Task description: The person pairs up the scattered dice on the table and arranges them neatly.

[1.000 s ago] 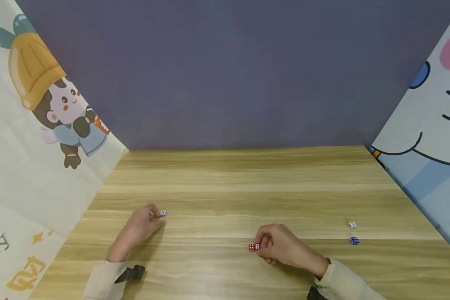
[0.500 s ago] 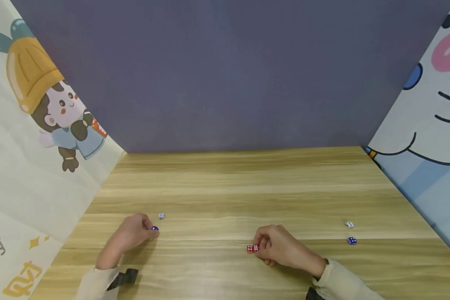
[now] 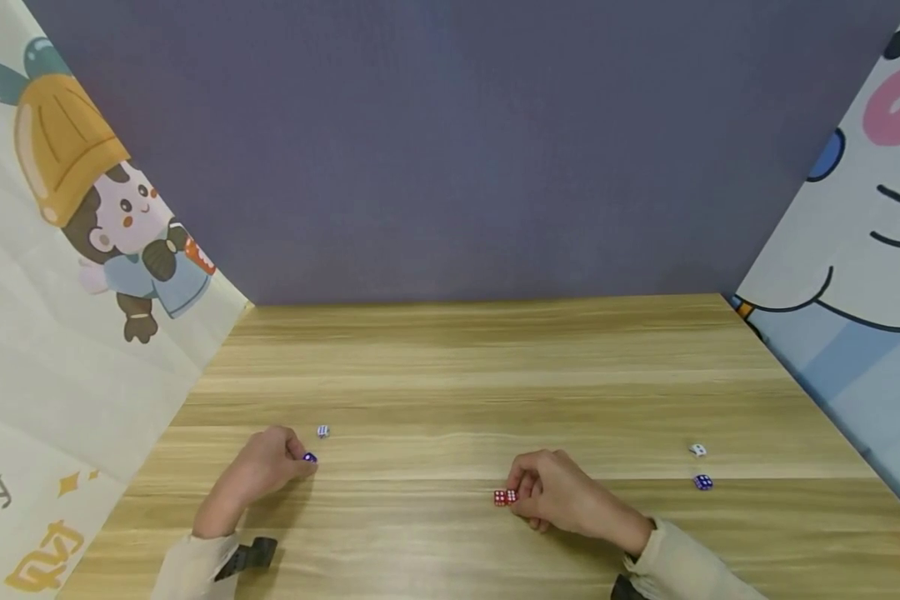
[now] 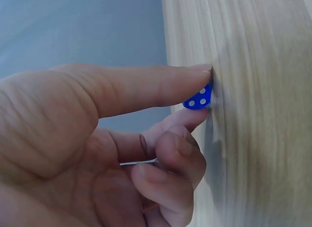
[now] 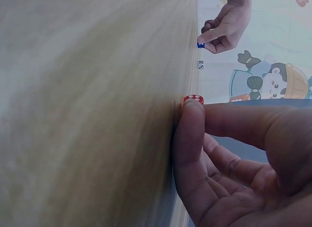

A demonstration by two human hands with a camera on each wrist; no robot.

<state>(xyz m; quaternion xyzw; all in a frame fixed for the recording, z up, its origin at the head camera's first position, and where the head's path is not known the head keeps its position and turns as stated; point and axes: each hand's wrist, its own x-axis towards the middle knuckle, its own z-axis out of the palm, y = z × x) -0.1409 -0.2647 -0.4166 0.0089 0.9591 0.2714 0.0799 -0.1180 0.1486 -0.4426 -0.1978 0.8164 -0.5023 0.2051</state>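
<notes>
1. Table: wooden landmark; every die sits on it.
2. Left hand: your thumb and finger pinch the blue die, pressed to the table, just near of a white die.
3. Right hand: your curled fingertips pinch the red dice, a touching pair at table centre.
4. Spare dice: white and blue, far right, untouched.

A light wooden tabletop with a streaked grain fills the lower half of the head view. A plain grey-purple wall closes it off at the back. A cream panel with a cartoon child in a yellow hat stands along one side, and a pale blue panel with a pink-cheeked cartoon face along the other. A white die and a dark blue die lie close together near the blue panel. Another white die lies nearer the cream panel.
</notes>
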